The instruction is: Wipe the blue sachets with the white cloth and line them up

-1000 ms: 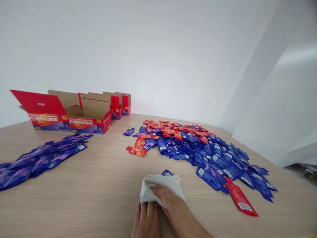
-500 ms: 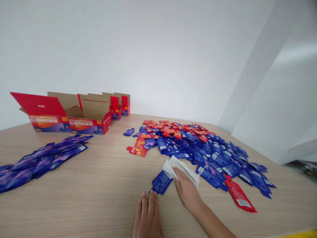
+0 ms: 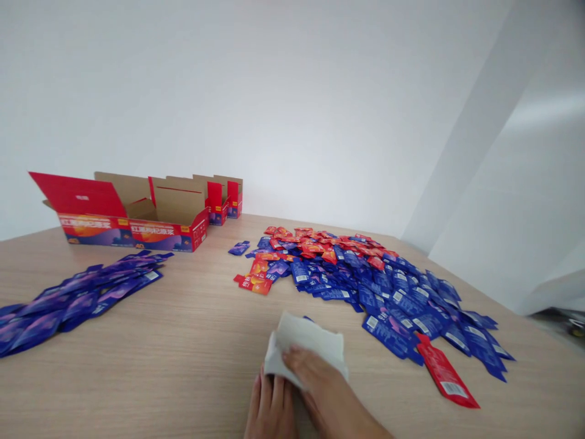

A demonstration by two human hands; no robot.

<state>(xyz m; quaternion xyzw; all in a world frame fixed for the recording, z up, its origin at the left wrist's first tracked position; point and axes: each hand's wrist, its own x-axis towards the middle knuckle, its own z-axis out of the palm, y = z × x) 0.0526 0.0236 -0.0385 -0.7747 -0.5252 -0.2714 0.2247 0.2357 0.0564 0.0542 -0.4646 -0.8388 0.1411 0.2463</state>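
Observation:
My right hand (image 3: 322, 387) presses a folded white tissue (image 3: 311, 341) down near the table's front edge, its fingers on top of the paper. Beneath the tissue lies a blue sachet (image 3: 308, 318), hidden except for a sliver at the far edge. My left hand (image 3: 272, 408) rests flat, fingers stretched forward, its fingertips meeting the near edge of the tissue; whether they touch the sachet is covered. To the right spreads a large heap of blue sachets (image 3: 400, 299), with red sachets (image 3: 315, 247) across its back part. A single red sachet (image 3: 446, 372) lies nearest on that side.
On the left, an overlapping row of blue sachets (image 3: 77, 299) stretches across the wooden table (image 3: 196, 341). Behind it stand open red cardboard boxes (image 3: 159, 236) with raised flaps, and more boxes (image 3: 234, 201) further back. A white wall (image 3: 297, 110) closes the far side.
My right hand has drawn the tissue toward me and to the left, covering nearly all of the blue sachet. My left hand stays in about the same place.

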